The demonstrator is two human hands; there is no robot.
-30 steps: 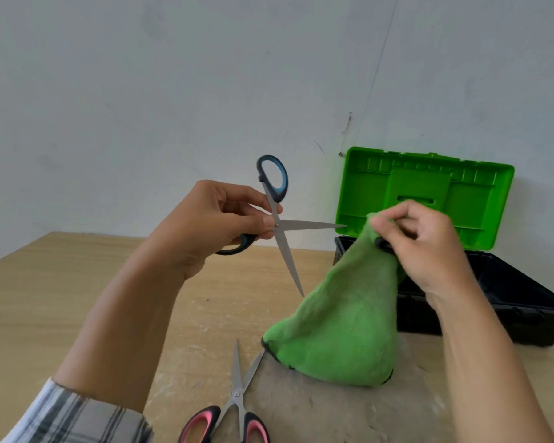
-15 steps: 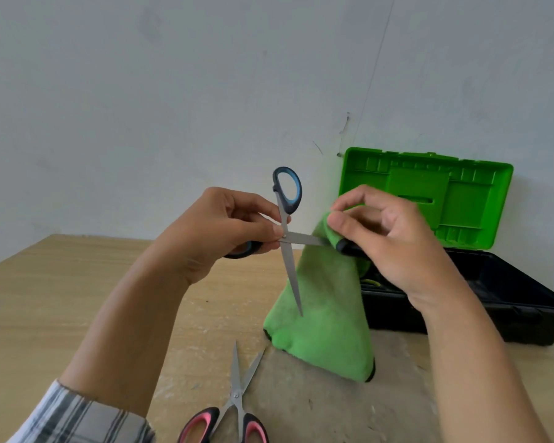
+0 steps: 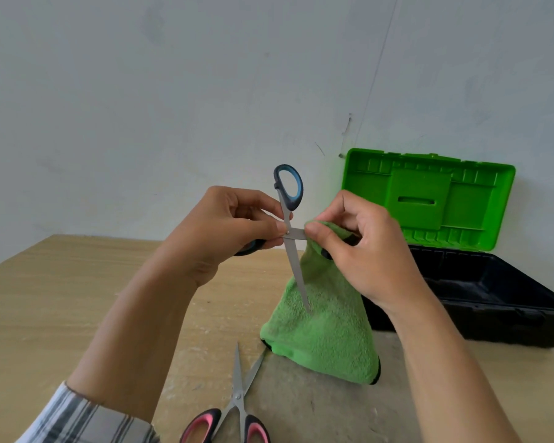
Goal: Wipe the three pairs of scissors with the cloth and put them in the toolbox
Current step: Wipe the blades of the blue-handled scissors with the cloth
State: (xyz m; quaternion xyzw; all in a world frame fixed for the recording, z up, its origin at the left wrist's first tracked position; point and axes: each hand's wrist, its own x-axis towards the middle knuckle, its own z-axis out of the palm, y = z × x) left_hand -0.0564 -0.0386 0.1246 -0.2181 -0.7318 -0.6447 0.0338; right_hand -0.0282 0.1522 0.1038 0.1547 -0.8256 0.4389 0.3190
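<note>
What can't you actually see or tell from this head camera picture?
- Third pair of scissors: nowhere in view; the toolbox interior is too dark to tell what it holds.
- Horizontal blade of the blue scissors: wrapped in the green cloth under the right hand.
- Their lower handle: mostly hidden behind the left hand.
- Pink scissors: handles cut off by the bottom edge.

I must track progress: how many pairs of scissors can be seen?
2: blue scissors in the left hand; pink scissors on the table. A third may be hidden.
</note>
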